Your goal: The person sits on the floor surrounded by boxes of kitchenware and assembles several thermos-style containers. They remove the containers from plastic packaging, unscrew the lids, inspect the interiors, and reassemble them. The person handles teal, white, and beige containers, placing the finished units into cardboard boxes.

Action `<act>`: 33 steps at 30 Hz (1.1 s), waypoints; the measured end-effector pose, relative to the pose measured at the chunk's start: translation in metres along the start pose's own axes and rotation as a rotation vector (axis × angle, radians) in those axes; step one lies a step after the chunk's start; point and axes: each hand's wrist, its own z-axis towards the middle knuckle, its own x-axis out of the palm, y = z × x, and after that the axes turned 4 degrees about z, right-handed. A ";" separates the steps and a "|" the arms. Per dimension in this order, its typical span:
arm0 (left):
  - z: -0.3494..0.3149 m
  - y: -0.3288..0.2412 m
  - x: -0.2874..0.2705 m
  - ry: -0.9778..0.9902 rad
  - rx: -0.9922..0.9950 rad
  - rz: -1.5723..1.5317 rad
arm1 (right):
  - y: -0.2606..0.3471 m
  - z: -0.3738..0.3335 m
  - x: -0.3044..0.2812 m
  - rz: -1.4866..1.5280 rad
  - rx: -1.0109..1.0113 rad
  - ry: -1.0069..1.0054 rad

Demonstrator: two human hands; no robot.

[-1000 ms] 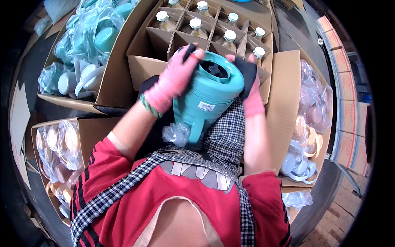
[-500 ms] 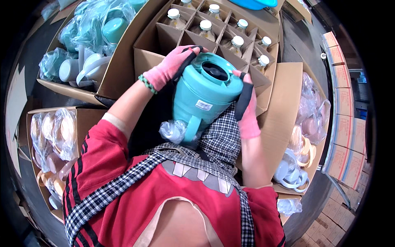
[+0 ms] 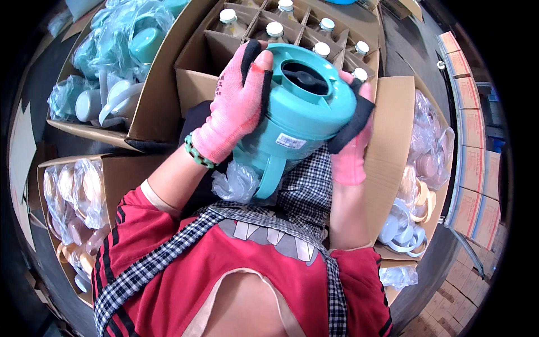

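A teal jug [image 3: 303, 118] with a handle is held tilted between both my hands above my lap, its round opening facing up and showing a dark inside. My left hand [image 3: 238, 98], in a pink and black fingerless glove, grips the jug's left side near the rim. On the opposite side, my right hand [image 3: 352, 132], gloved alike, is closed round it with the fingers partly hidden. A white label [image 3: 290, 140] is stuck on the body above the handle. Crumpled clear plastic [image 3: 236, 182] hangs by the jug's lower end.
Ahead stands a divided carton [image 3: 196, 84] with several white-capped glass bottles [image 3: 228, 22]. Open boxes of bagged teal and white parts [image 3: 143, 45] sit far left, peach parts [image 3: 90, 191] near left, and mixed lids and handles [image 3: 398, 227] at right. Stacked cartons [image 3: 470, 129] line the far right.
The jug has come up closer and shifted slightly right, with both hands still on it. My left hand has turned, so the back of its glove shows more.
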 end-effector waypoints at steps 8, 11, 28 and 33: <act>0.070 0.051 -0.018 0.659 -0.294 -0.397 | 0.004 -0.010 0.018 -0.232 -0.099 -0.027; 0.046 0.045 -0.010 0.431 -0.079 0.147 | -0.012 0.025 -0.019 -0.210 -0.113 0.278; 0.005 -0.016 0.004 0.405 0.171 0.661 | -0.032 0.060 -0.051 -0.142 0.238 0.387; 0.062 0.015 0.003 0.521 -0.482 -0.279 | -0.029 0.028 -0.010 -0.012 0.045 0.166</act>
